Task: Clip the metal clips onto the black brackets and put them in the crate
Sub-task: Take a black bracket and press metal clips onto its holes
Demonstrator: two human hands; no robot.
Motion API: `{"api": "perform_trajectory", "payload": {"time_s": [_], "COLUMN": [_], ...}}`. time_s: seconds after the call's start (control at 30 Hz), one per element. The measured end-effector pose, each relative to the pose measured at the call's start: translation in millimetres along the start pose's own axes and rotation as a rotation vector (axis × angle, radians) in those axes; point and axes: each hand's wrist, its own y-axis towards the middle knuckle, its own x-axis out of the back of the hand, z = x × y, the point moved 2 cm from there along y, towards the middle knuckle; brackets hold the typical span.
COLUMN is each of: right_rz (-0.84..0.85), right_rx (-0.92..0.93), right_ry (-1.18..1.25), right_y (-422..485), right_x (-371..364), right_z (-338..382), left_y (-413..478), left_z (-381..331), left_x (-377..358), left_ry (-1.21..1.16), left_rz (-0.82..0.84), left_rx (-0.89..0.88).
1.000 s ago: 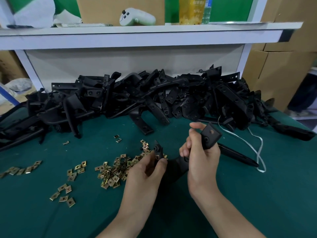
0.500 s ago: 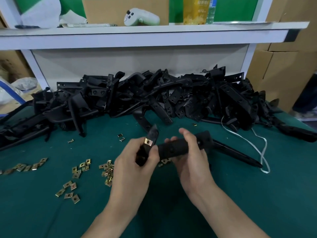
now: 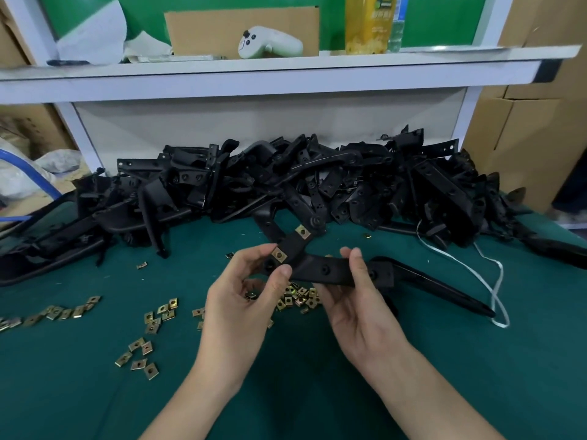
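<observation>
Bracket point(image 3: 327, 269) in the middle of the frame, black and bent, held above the green table mat point(image 3: 476, 376) by both my hands. My left hand point(image 3: 244, 300) pinches its left end, thumb below and forefinger on the upper edge, the other fingers loosely curled underneath. My right hand point(image 3: 359, 309) grips the long middle part, fingers curled under it and the thumb pressed on the top edge. Two brass-coloured metal clips point(image 3: 279, 255) sit on the arm that slants up toward the centre top: one just beside my left forefinger, the other at the arm's tip.

Just below the bracket, between my hands, lies a small pile of loose clips point(image 3: 297, 300), and more are scattered over the mat toward the lower left. A heap of black brackets point(image 3: 286, 185) runs across the whole width behind, against the white back panel. A long black part point(image 3: 444, 290) lies on the mat at right, running from behind my right hand, with a white cord point(image 3: 489, 281) looped near it. Along the top runs a white shelf point(image 3: 286, 71) carrying a white controller point(image 3: 270, 44), a yellow bottle point(image 3: 368, 23) and a sheet of cardboard point(image 3: 222, 30).
</observation>
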Motion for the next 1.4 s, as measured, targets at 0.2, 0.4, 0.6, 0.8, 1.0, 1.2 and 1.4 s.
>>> {"api": "perform_trajectory", "payload": {"time_s": [0.2,0.4,0.6,0.8,1.0,1.2,1.4], "right_rz": [0.159,0.408,0.493,0.489,0.350,0.311,0.228], "right_rx": [-0.131,-0.100,-0.013,0.002,0.102,0.059,0.069], "right_ry": [-0.100,-0.132,-0.292,-0.250,-0.342,-0.350,-0.377], "right_y": [-0.6,-7.2,-11.1,-11.2,-9.3,-10.0,-23.7], "right_x": [-0.4,-5.0,-7.3,-9.4,-7.6,-3.6,2.9], "right_z": [1.8,10.1,15.7,19.1,18.4,12.4,11.5], "left_y": [0.2,-3.1,-2.7,-1.4,-7.7,-7.1,-15.6], "left_z": [-0.5,3.8,8.5,8.3,11.2,12.0,9.3], "left_x": [4.2,0.0,2.0,2.4,2.6,4.1,0.2], "left_ry": [0.239,0.495,0.519,0.509,0.449,0.423,0.437], "left_rz": [0.038,0.157,0.144,0.143,0.146,0.119,0.118], "left_rx": [-0.177,-0.491,-0.510,-0.487,-0.326,-0.299,-0.249]}}
